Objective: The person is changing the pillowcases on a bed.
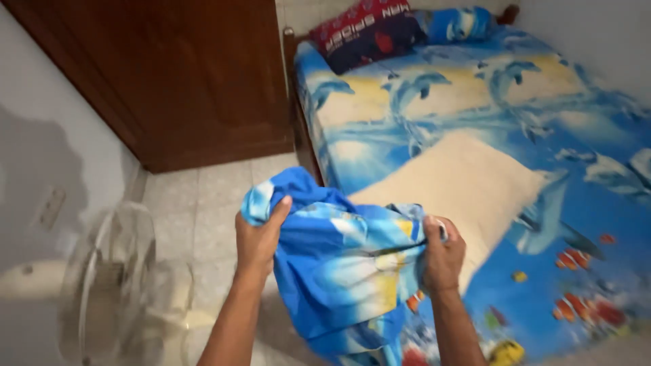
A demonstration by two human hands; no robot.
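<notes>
Both my hands grip a bunched blue pillowcase (342, 268) printed with fish and sea patterns, held up in front of me beside the bed. My left hand (258, 237) clutches its upper left corner. My right hand (442, 256) pinches its right edge near a dark opening. Just beyond the cloth, a bare cream pillow (461, 186) lies on the bed (542, 122), which is covered by a blue sheet with dolphins and fish.
A dark red and navy pillow (366, 30) and a blue bolster (458, 24) lie at the head of the bed. A brown wooden door (183, 74) stands at the back left. A white standing fan (108, 285) is at my lower left on the tiled floor (203, 196).
</notes>
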